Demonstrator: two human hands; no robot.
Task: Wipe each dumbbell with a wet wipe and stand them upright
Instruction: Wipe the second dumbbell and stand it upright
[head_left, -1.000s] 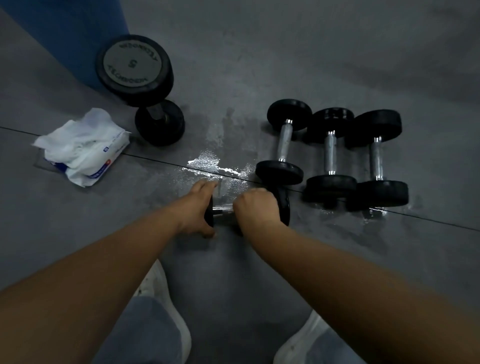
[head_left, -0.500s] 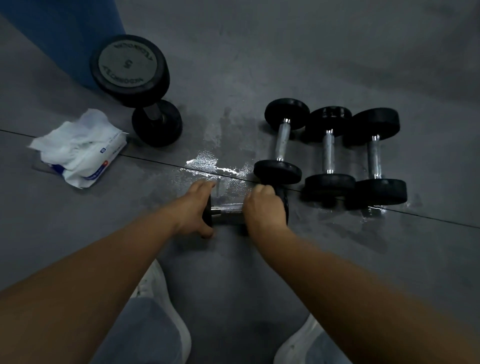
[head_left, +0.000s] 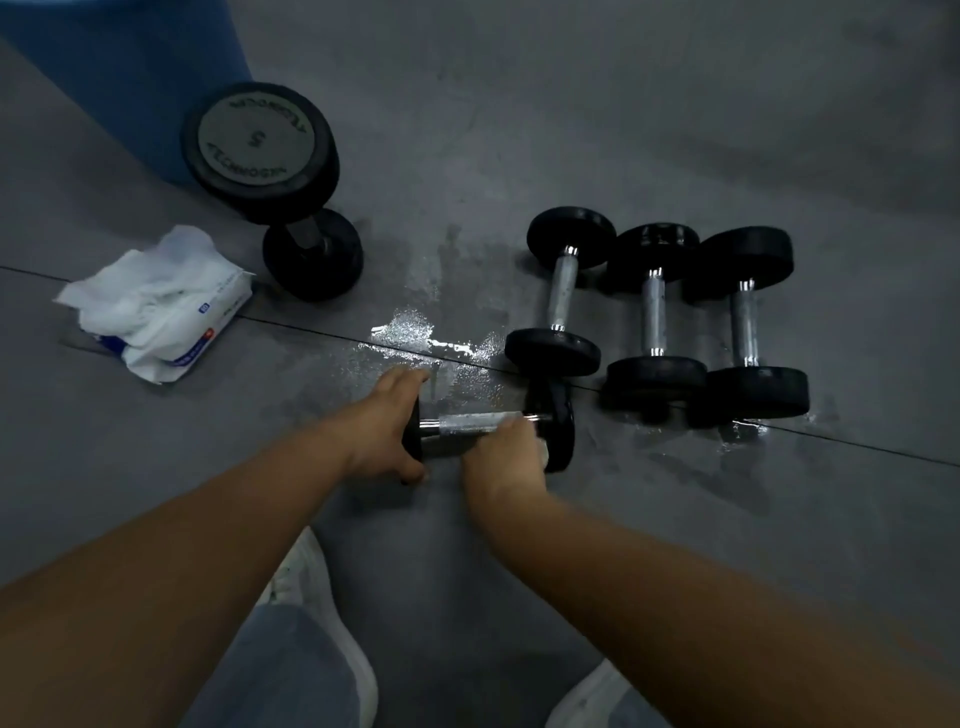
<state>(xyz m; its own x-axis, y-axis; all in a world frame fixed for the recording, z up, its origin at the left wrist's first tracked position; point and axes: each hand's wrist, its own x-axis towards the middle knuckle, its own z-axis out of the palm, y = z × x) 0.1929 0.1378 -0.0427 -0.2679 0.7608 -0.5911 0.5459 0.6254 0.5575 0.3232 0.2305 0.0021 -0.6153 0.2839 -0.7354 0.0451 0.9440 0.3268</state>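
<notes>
A small dumbbell with matt black round heads and a knurled chrome handle (head_left: 483, 423) lies crosswise on the textured grey floor (head_left: 675, 130), just nearside of the floor's thin seam. The left hand (head_left: 387, 431) cups its left head, fingers curled over the rim. The right hand (head_left: 506, 454) curls round the handle's right end, seemingly pressing a white wet wipe (head_left: 543, 449), which is blurred there. The right head sits just beside three similar dumbbells lying in a row (head_left: 652, 312). A glossy wet patch (head_left: 410, 332) spreads beyond the hands. Bare floor runs left to a crumpled white wipe pack (head_left: 156, 306). A large black dumbbell (head_left: 260, 150) stands on end.
</notes>
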